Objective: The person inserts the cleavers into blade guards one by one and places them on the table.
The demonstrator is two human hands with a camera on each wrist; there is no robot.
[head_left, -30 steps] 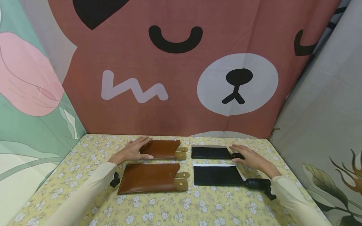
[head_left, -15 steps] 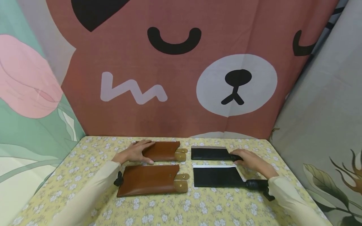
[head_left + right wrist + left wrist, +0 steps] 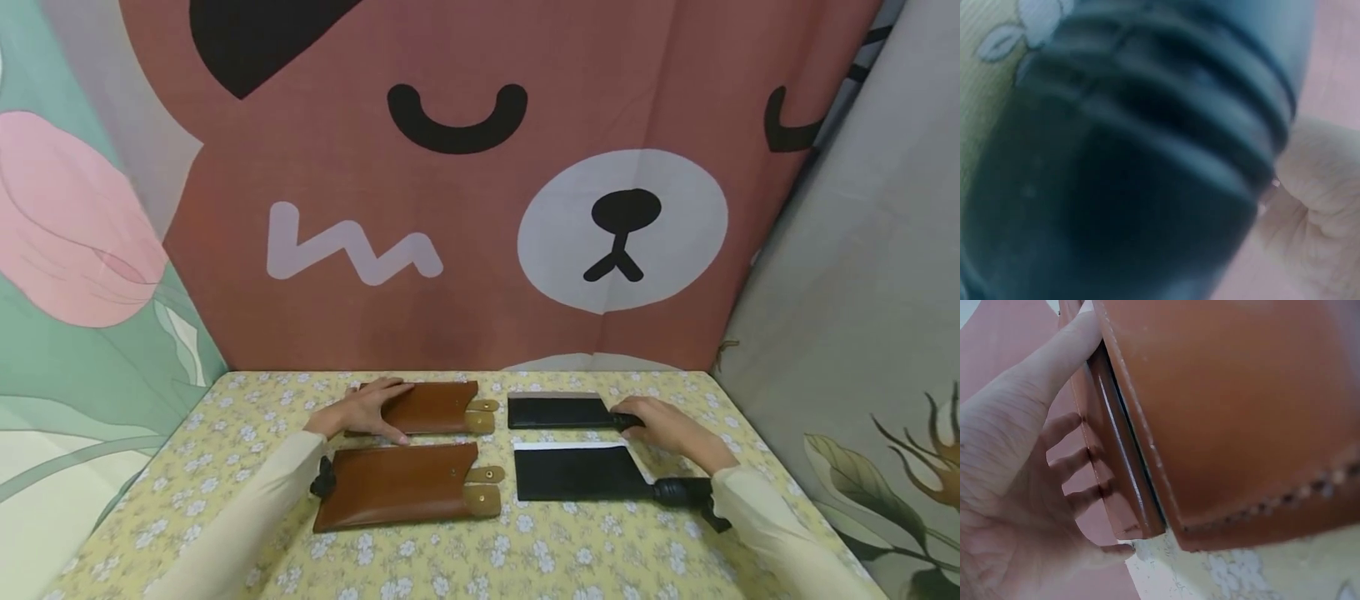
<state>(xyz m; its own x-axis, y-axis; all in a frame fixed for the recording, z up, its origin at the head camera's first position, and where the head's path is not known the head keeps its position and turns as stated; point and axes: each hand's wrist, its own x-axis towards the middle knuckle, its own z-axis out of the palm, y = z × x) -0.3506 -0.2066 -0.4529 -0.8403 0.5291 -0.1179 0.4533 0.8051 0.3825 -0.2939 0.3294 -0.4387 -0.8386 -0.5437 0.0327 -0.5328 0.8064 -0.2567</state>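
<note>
Two brown leather sheaths with tan snap straps lie one behind the other. My left hand (image 3: 365, 410) rests on the left end of the far sheath (image 3: 431, 406), its fingers spread over the top and the thumb at the near edge. The near sheath (image 3: 397, 486) fills much of the left wrist view. To the right lie two black-bladed cleavers with pale edges. My right hand (image 3: 663, 425) grips the handle of the far cleaver (image 3: 558, 412). The near cleaver (image 3: 581, 473) lies in front of it; its ridged handle (image 3: 1147, 125) blocks most of the right wrist view.
A yellow floral cloth (image 3: 420, 567) covers the table. Behind it hangs a brown bear-print curtain (image 3: 465, 317), with printed curtains at both sides. Black wrist mounts sit close to the near sheath's left end and the near cleaver's handle.
My right hand's fingers have curled round the far cleaver's handle. My left hand has shifted slightly right over the far sheath. The sheaths and cleavers keep their places.
</note>
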